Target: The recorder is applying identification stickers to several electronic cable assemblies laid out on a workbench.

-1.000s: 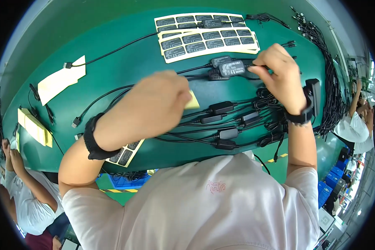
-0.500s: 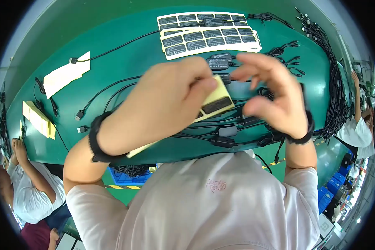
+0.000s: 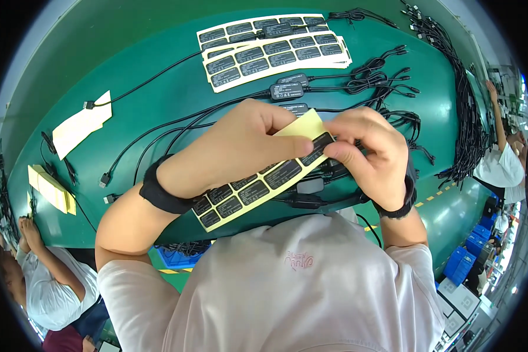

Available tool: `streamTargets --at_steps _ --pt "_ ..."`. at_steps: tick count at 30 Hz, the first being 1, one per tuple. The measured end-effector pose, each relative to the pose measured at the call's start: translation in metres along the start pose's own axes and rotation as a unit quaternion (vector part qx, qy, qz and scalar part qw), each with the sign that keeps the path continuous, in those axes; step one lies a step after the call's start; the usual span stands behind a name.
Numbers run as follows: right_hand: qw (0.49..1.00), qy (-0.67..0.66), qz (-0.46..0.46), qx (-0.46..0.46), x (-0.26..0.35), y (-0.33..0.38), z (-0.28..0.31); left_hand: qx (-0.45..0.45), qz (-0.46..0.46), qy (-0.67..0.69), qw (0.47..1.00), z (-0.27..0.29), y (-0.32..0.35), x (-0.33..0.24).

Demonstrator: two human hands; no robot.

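Left hand: raised over the near middle of the bench, fingers and thumb closed on the upper end of a label strip; black band on the wrist.
Right hand: beside the left, fingertips pinching a black label at the strip's upper end; black band on the wrist.
Label strip: pale yellow backing sheet carrying a row of black rectangular labels, held aslant above the bench's near edge, lower end toward the left forearm.
Bench: green top, curving in this view.
Label sheets: several full sheets of black labels, stacked loosely near the far edge.
Adapter cables: black in-line boxes with leads, lying across the middle, just beyond the hands.
Cable bundle: many black leads heaped along the right edge.
Blank backing sheets: pale, lying toward the left edge.
Yellow strips: small stack at the near left corner.
Other people: one seated at the left end, one at the right end.
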State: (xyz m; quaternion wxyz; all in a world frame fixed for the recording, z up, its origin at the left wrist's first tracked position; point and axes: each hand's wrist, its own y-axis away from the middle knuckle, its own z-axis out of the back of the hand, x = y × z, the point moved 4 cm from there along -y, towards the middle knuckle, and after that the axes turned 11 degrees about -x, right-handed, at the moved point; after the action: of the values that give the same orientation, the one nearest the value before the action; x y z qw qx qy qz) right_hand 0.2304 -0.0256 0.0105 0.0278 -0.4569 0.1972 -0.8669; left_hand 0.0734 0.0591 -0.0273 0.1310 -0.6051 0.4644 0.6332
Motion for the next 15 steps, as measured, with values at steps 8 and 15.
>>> streamTargets --at_steps 8,15 --pt "0.995 0.063 0.083 -0.004 -0.007 0.011 -0.005 0.026 0.008 -0.104 0.994 0.000 0.004 -0.001" --pt "0.970 0.089 0.221 -0.048 0.004 0.017 -0.011 0.008 0.032 -0.091 0.995 -0.002 0.005 0.006"
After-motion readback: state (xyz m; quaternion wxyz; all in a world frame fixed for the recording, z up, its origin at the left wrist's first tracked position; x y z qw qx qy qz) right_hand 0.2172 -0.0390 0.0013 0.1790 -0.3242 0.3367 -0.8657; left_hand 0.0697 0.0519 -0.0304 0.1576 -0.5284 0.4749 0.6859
